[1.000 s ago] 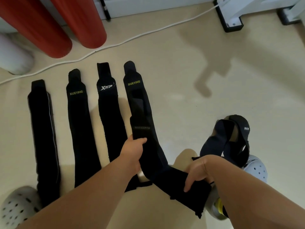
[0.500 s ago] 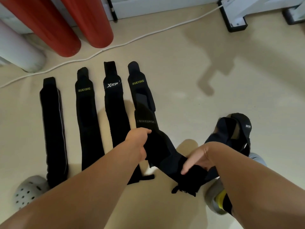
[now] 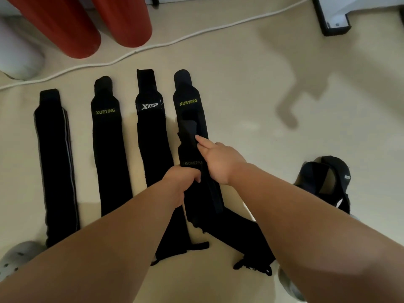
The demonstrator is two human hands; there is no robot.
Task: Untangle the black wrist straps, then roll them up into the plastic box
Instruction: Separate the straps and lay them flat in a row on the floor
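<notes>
**On the floor: flattening one more strap before any rolling**

Nearest on the floor, grey perforated shoes [image 3: 15, 256] sit at either side, and between the forearms lie the loose strap tails [image 3: 251, 248] with their thin loops.

Just beyond, the left hand [image 3: 182, 179] grips the BOKEERS strap [image 3: 188, 154], fingers curled round its edge. The right hand [image 3: 218, 162] holds nothing, and its straight index finger [image 3: 202, 142] presses the strap's upper part down. This strap lies on top of the right XUEYING strap [image 3: 189, 101], the last of four laid lengthwise side by side. The others are the XTEP strap [image 3: 150, 127], the left XUEYING strap [image 3: 107, 149] and the striped strap [image 3: 54, 160].

The step looks like untangling and laying flat. To do it well, the left hand should probably anchor the strap while the right finger smooths away from it toward the far end. Sliding the strap onto bare floor beside the row would likely keep any fastening patch from catching the strap beneath. A knot of dark straps [image 3: 323, 182] waits to the right, well apart and looped on itself.

No plastic box is in view, so its contents cannot be told. No strap is rolled yet.

Farthest, a white cable [image 3: 196, 33] crosses the floor before two red cylinders [image 3: 122, 18] and a black-based frame foot [image 3: 334, 27].
</notes>
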